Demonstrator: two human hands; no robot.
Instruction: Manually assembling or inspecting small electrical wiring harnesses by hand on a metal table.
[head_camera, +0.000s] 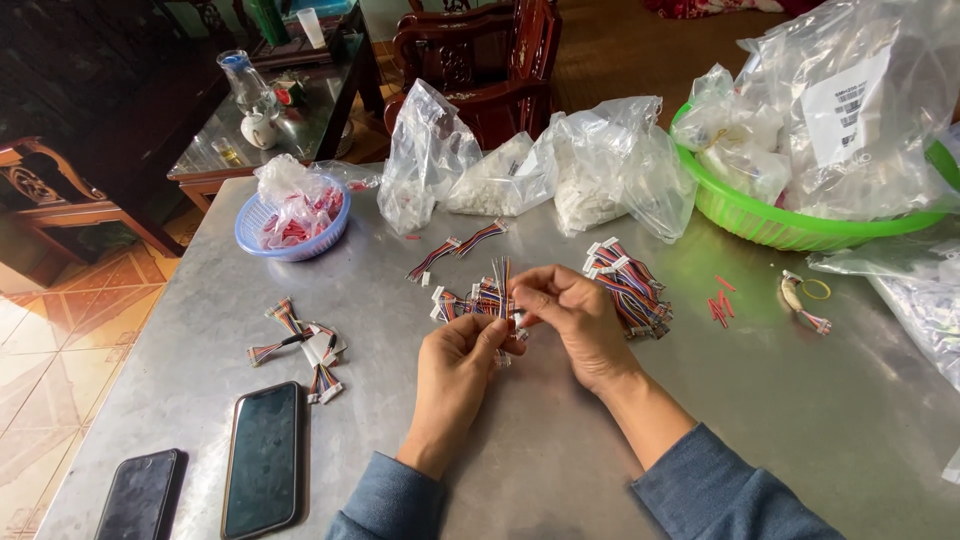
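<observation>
My left hand (455, 370) and my right hand (572, 318) meet over the middle of the grey metal table (760, 400). Between their fingertips they pinch a short multicoloured wire harness (502, 275) whose free wires stick upward. Just behind the hands lies a small bunch of similar harnesses with white connectors (462, 302). A larger pile of harnesses (628, 282) sits right of my right hand. Two loose harnesses (455, 250) lie farther back.
Two dark phones (262, 458) (140, 495) lie at the near left, with more harnesses (305, 348) beside them. A blue basket of red parts (292, 212), clear bags of white parts (560, 165) and a green basin with bags (790, 225) line the back. Red pieces (720, 302) and a rubber band (816, 289) lie right.
</observation>
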